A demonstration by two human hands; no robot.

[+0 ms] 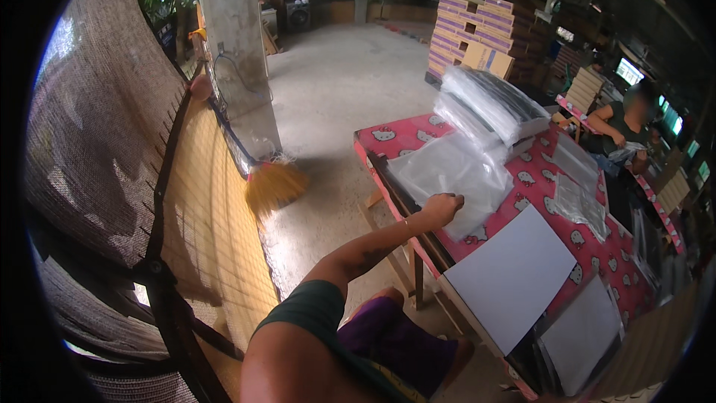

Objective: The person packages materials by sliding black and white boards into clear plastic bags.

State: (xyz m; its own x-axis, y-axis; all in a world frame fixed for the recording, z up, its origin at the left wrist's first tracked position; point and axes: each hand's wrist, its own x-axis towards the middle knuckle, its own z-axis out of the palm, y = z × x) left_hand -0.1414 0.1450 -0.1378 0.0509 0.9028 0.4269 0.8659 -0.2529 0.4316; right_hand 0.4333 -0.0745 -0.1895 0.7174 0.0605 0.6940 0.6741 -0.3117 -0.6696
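My left hand (444,210) reaches over the near-left part of the table, its fingers curled closed. It is over a clear plastic bag (477,175) lying flat and wrinkled on the tabletop. Whether the fingers pinch the plastic cannot be made out. A white rectangular board (514,276) lies nearer to me, to the right of my forearm and apart from the hand. Beyond the bag, a thick stack of clear plastic bags (492,108) sits on the table. My right hand is out of the picture.
The table (384,134) has a pink cartoon-patterned cover. More plastic sleeves (578,198) and a plastic-covered sheet (582,336) lie on it. Cartons (473,30) are stacked behind. A broom (272,183) hangs by a concrete post (237,52). Another person (626,130) works at the right.
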